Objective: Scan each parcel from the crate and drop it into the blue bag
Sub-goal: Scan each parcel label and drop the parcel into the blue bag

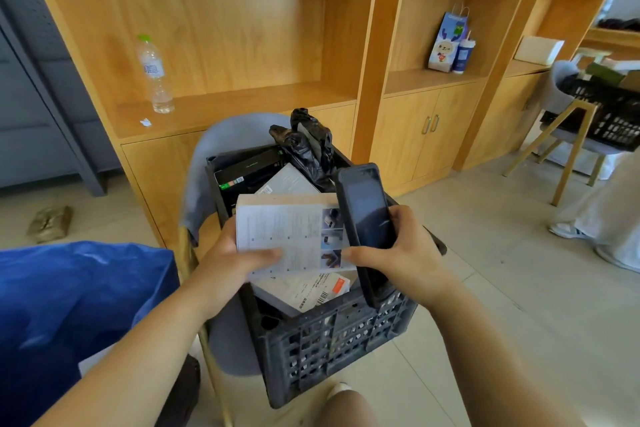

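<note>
I see the crate (332, 333) sitting on a chair (221, 149) straight ahead of me, with the bag (76, 295) to its left. My left hand (228, 260) holds a box (287, 232) above the crate, and my right hand (405, 253) holds the scanner (367, 208) touching the box's right edge. More parcels (304, 289) lie in the crate beneath. Behind stands a shelf unit (370, 45), a bottle (154, 74) on its left shelf
</note>
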The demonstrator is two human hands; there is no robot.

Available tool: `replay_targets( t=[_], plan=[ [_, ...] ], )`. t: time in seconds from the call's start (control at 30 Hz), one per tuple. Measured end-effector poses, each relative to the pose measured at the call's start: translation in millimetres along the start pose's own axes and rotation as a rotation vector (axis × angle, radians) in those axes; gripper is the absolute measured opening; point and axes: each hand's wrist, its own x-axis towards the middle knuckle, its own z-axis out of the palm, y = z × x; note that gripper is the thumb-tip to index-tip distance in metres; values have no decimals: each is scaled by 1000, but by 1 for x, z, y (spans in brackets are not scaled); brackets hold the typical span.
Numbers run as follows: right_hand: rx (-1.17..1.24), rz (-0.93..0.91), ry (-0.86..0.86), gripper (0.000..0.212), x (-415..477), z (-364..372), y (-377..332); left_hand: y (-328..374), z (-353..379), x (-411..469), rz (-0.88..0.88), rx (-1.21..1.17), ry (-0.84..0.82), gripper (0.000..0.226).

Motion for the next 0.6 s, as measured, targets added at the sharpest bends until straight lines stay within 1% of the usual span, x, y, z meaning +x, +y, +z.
replay_targets(
  t=[0.1, 0.17, 0.2, 0.23, 0.27, 0.3, 0.37, 0.43, 0.5, 0.53, 0.6],
  plan=[
    [-83, -23, -6, 86, -1, -3, -3, 0, -3, -1, -216, 149, 6, 62],
    [-132, -48, -19, 86, -2, -5, -4, 0, -4, -1, -284, 202, -4, 60],
    [-151, -61, -23, 86, -2, -6, -5, 1, -3, -1, -296, 171, -13, 61],
    [-171, -73, -26, 86, -1, -6, -4, 2, -3, 0, -307, 90, -24, 65],
    [-192, -81, -31, 86, -1, -6, -4, 5, -3, 1, -321, -21, -42, 71],
    [-209, -85, -35, 86, 0, -6, -4, 8, -3, 3, -334, -130, -59, 71],
    [-231, -89, -40, 85, 0, -6, -1, 14, -5, 7, -337, -267, -92, 56],
    [-227, -90, -50, 86, 0, -6, 1, 17, -4, 10, -305, -296, -81, 48],
    [-217, -81, -54, 87, 0, -6, 4, 17, -1, 10, -266, -291, -26, 39],
    [-228, -78, -50, 87, 0, -6, 5, 17, 0, 10, -229, -284, 23, 37],
    [-280, -80, -29, 86, -2, -6, 7, 15, -2, 7, -102, -171, 132, 50]
  ],
)
